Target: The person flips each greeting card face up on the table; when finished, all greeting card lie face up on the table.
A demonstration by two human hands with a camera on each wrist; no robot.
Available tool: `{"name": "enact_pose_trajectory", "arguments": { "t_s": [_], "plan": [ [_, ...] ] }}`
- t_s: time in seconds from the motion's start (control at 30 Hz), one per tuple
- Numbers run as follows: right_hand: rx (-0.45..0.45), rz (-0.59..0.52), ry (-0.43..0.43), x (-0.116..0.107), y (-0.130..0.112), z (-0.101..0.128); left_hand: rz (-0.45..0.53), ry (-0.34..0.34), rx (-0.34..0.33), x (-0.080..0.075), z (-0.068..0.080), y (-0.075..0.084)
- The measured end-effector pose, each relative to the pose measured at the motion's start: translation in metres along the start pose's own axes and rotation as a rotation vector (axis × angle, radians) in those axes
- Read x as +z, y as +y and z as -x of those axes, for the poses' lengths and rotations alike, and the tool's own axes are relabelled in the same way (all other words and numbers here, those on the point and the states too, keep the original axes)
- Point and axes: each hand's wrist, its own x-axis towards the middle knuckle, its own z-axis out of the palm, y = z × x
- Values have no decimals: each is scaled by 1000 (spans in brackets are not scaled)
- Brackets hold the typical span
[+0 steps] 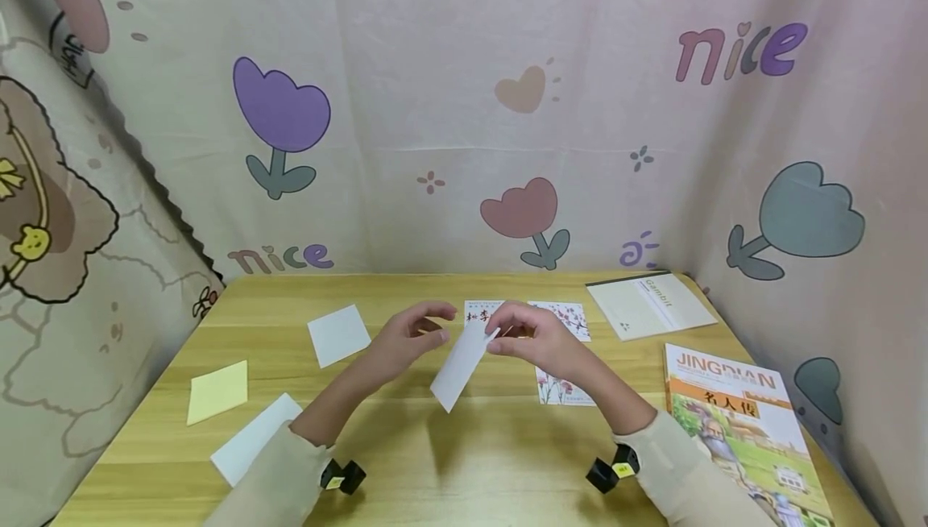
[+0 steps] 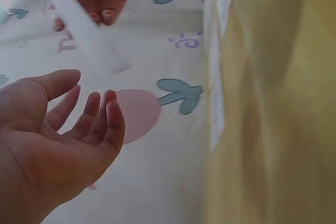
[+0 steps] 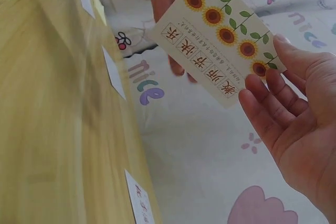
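Observation:
My right hand (image 1: 540,339) pinches one end of a card (image 1: 461,367) above the middle of the table. In the right wrist view the card (image 3: 218,40) shows a row of sunflowers and red Chinese characters; its other side looks plain white in the head view. My left hand (image 1: 408,342) is held just left of the card, fingers loosely bent and apart from it. In the left wrist view a gap lies between the left hand (image 2: 68,129) and the card (image 2: 86,35). Behind the hands lie printed cards, one with red blossoms (image 1: 573,317), another with pink flowers (image 1: 561,388).
On the wooden table (image 1: 507,470), a white square (image 1: 338,336), a yellow paper (image 1: 217,392) and a white card (image 1: 254,437) lie at the left. A Gambit notepad (image 1: 648,305) and an illustrated book (image 1: 747,430) lie at the right. A patterned curtain (image 1: 406,108) hangs behind.

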Motion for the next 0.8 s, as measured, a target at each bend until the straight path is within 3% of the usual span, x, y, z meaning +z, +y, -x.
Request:
{"name": "enact_pose_trajectory", "arguments": {
  "t_s": [0.13, 0.3, 0.53, 0.67, 0.8],
  "plan": [
    [16, 14, 34, -6, -1, 1, -59, 55, 33, -4, 9, 17],
    [61, 1, 82, -13, -1, 0, -151, 72, 153, 2, 18, 33],
    [129, -44, 179, -17, 4, -3, -175, 46, 296, 15, 19, 34],
    [149, -40, 213, -17, 7, -3, -193, 40, 292, 15, 17, 29],
    [164, -20, 225, -18, 8, -5, -218, 80, 247, 16, 14, 28]
  ]
}}
